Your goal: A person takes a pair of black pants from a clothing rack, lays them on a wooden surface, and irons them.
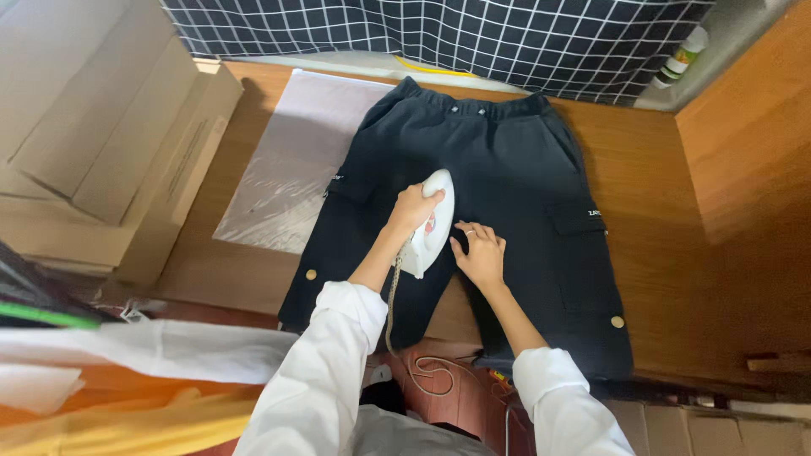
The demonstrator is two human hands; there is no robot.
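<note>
A pair of dark cargo trousers [498, 194] lies flat on the wooden tabletop [650, 211], waistband toward the far edge and legs running toward the person, so its long axis goes from far to near. The leg ends hang over the near edge. Side pockets with pale round snaps sit on both outer thighs.

The left hand [412, 209] is wrapped tight around the handle of a white iron [431, 226], which rests on the trousers near the crotch, on the left leg's inner side. The iron's long axis runs roughly along the trousers, tilted a little; its pointed tip aims away from the person toward the waistband, and its braided cord [394, 308] trails back off the near edge. The right hand [481, 253] lies just beside the iron, fingers spread and pressed flat on the cloth, a ring on one finger.

A clear plastic bag [287, 160] lies flat to the left, partly under the trousers. Further left stand stacked cardboard boxes [110, 143]. A dark checked cloth [439, 38] hangs along the far side, and a white bottle with a green cap [683, 57] stands in the far right corner. A wooden panel [743, 127] bounds the right side. White and yellow fabric [127, 371] lies near left.
</note>
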